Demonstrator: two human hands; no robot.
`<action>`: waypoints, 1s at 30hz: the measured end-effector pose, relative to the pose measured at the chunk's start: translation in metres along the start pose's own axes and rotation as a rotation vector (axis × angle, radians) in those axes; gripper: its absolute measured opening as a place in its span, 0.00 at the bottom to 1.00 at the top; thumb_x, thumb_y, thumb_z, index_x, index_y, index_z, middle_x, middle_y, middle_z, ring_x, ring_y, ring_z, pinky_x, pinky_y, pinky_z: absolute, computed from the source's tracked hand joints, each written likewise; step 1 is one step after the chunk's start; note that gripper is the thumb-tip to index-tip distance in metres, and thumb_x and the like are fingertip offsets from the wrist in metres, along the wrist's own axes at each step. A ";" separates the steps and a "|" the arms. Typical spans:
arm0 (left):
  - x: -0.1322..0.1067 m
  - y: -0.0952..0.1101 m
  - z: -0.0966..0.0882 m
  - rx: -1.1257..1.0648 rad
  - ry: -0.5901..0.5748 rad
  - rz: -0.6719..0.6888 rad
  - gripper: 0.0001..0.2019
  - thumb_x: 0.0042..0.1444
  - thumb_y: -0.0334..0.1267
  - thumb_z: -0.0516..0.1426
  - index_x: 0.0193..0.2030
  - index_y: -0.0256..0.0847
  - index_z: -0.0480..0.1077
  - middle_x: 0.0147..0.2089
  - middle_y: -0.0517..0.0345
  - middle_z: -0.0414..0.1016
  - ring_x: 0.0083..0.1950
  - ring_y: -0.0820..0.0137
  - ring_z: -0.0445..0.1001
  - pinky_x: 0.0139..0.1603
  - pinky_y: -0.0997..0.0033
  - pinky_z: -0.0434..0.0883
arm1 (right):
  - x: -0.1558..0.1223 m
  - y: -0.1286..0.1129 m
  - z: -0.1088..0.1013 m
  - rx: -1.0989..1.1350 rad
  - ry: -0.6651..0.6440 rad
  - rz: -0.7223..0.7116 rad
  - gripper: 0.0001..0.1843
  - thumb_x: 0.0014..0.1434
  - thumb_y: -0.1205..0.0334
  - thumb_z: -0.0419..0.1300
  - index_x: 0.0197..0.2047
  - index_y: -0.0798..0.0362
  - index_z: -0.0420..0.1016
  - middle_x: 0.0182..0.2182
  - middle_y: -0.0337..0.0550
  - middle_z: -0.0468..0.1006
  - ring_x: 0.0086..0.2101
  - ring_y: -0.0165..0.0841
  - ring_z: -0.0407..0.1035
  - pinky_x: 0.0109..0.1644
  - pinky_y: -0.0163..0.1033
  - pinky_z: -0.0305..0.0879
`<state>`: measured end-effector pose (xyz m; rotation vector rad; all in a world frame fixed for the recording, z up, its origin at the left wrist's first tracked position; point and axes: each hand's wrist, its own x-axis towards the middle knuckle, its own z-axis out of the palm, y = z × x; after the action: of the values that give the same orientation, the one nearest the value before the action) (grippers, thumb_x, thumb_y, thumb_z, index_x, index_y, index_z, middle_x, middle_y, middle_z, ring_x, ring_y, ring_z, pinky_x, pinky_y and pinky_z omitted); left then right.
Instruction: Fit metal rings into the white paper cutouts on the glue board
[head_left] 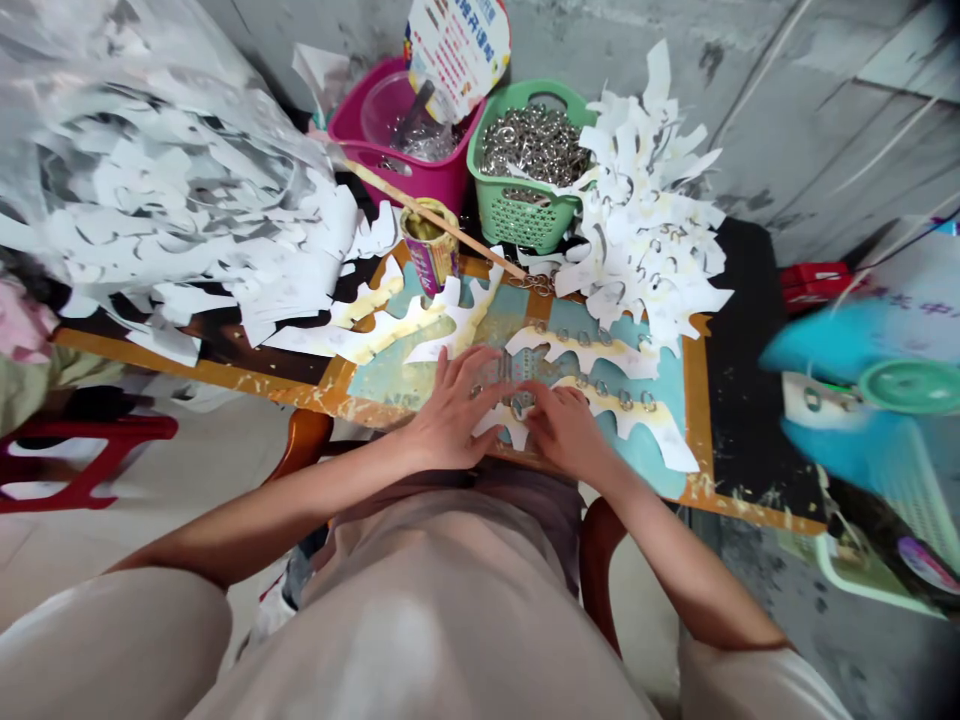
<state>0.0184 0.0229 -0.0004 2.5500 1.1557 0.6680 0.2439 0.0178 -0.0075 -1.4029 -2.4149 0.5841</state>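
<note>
- Left grip point(456, 412): open, fingers spread at the left end of a white strip point(511, 430).
- Right grip point(571, 428): fingers bent beside a metal ring point(521, 404) on that strip; cannot tell whether pinched.
- Beyond, on the surface point(750, 430): tin point(431, 265), then green basket point(521, 215).

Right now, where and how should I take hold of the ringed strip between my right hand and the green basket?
I'd pinch the strip by its toothed near edge, right hand coming from the near side. It seems to lie flat, that edge looks white, and the rings sit along the yellowish far edge.
</note>
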 end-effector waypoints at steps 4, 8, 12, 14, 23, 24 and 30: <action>0.015 -0.006 0.012 0.033 0.003 0.101 0.07 0.60 0.34 0.56 0.42 0.43 0.76 0.66 0.45 0.61 0.71 0.50 0.54 0.70 0.30 0.44 | 0.013 0.001 -0.006 0.004 -0.099 -0.007 0.22 0.59 0.72 0.56 0.56 0.50 0.72 0.39 0.43 0.81 0.43 0.39 0.72 0.51 0.44 0.55; 0.032 -0.010 0.020 0.102 -0.099 0.215 0.08 0.61 0.35 0.57 0.33 0.42 0.77 0.67 0.47 0.62 0.72 0.50 0.53 0.70 0.28 0.40 | 0.016 0.000 -0.009 -0.030 -0.132 -0.036 0.13 0.60 0.71 0.56 0.44 0.49 0.78 0.34 0.42 0.79 0.42 0.39 0.71 0.49 0.44 0.53; 0.032 -0.009 0.021 0.174 -0.083 0.324 0.06 0.61 0.30 0.58 0.35 0.42 0.76 0.65 0.49 0.68 0.70 0.54 0.58 0.73 0.32 0.36 | 0.014 0.000 -0.007 -0.033 -0.102 -0.048 0.16 0.60 0.71 0.57 0.49 0.49 0.77 0.41 0.44 0.80 0.45 0.40 0.71 0.49 0.44 0.53; 0.021 -0.006 0.027 0.198 -0.006 0.378 0.09 0.61 0.26 0.56 0.37 0.41 0.75 0.61 0.49 0.72 0.68 0.58 0.63 0.74 0.34 0.32 | 0.012 0.000 -0.007 -0.040 -0.105 -0.050 0.16 0.60 0.72 0.57 0.50 0.49 0.76 0.41 0.44 0.80 0.44 0.39 0.71 0.49 0.44 0.53; -0.013 0.011 0.035 0.171 0.141 0.108 0.08 0.61 0.29 0.53 0.42 0.40 0.74 0.61 0.45 0.71 0.69 0.55 0.61 0.72 0.31 0.33 | 0.013 -0.003 -0.009 -0.098 -0.169 -0.009 0.18 0.63 0.69 0.56 0.54 0.48 0.75 0.36 0.43 0.77 0.41 0.38 0.69 0.48 0.44 0.51; -0.011 0.009 0.028 0.137 0.101 0.093 0.10 0.60 0.30 0.54 0.45 0.40 0.74 0.63 0.43 0.69 0.71 0.53 0.58 0.72 0.31 0.35 | 0.013 -0.004 -0.010 -0.092 -0.174 -0.002 0.17 0.63 0.70 0.56 0.54 0.49 0.76 0.36 0.44 0.77 0.42 0.39 0.69 0.49 0.44 0.50; 0.016 -0.019 0.009 0.054 -0.036 0.414 0.15 0.63 0.26 0.49 0.52 0.43 0.69 0.50 0.52 0.79 0.61 0.62 0.70 0.71 0.46 0.50 | 0.014 -0.004 -0.012 -0.068 -0.175 0.021 0.12 0.63 0.69 0.56 0.45 0.50 0.78 0.34 0.42 0.77 0.40 0.37 0.69 0.46 0.43 0.50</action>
<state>0.0205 0.0467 -0.0113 2.8634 0.6419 0.6814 0.2389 0.0306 0.0054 -1.4623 -2.5812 0.6609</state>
